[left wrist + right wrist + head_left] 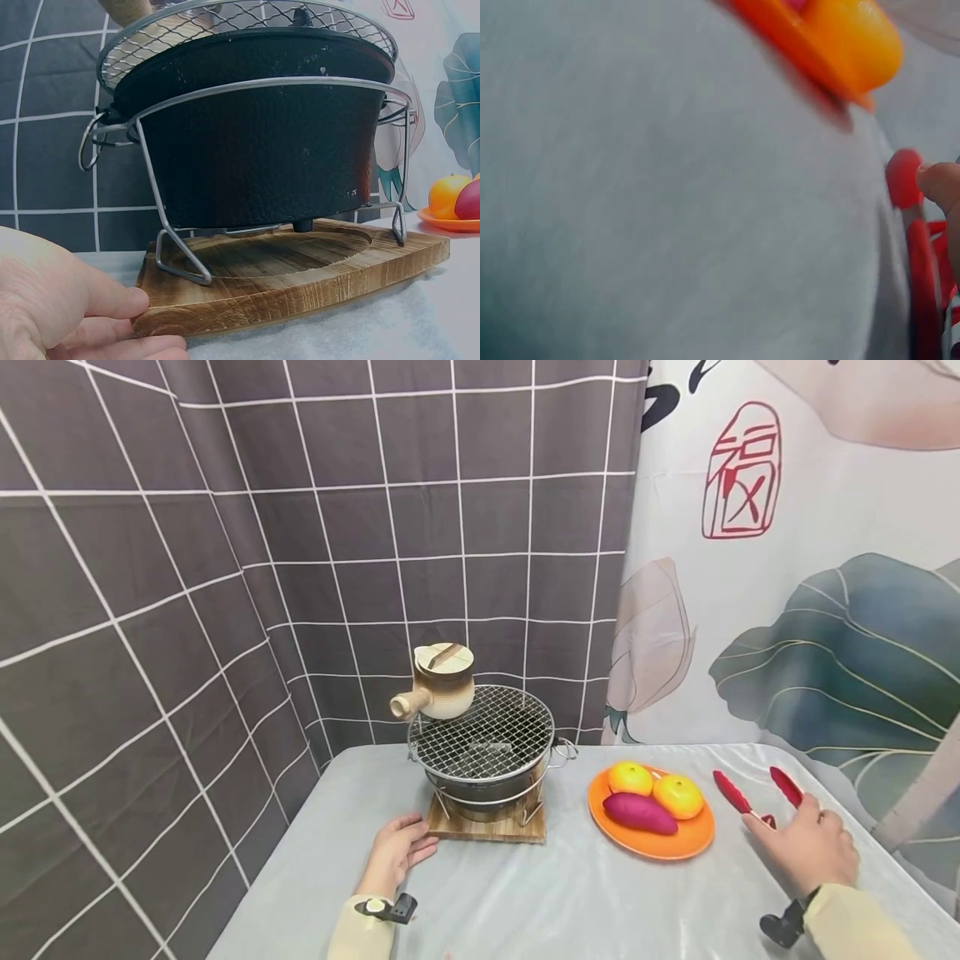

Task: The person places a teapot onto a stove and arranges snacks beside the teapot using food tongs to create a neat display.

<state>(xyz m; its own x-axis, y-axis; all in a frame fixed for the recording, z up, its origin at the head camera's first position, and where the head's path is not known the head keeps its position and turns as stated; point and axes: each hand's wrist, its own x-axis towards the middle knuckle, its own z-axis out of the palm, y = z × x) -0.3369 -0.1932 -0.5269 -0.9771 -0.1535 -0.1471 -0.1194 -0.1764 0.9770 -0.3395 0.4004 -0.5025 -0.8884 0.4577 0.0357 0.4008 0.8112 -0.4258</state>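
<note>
A small black charcoal stove (262, 142) with a wire mesh top (480, 731) stands in a wire frame on a wooden board (487, 831). A beige ceramic pot (442, 681) with a side handle sits on the mesh's back left. My left hand (408, 843) lies flat on the cloth, its straight fingertips (127, 300) touching the board's (300, 285) front left corner. My right hand (802, 843) lies over the joint of red tongs (731, 793), finger and thumb along their spread arms. In the blurred right wrist view a fingertip (941, 184) touches the tongs (919, 255).
An orange plate (645, 847) between stove and tongs carries two oranges (630, 777) and a purple sweet potato (639, 812). A grey cloth (562, 893) covers the table. A tiled backdrop stands behind and to the left, a printed curtain behind on the right.
</note>
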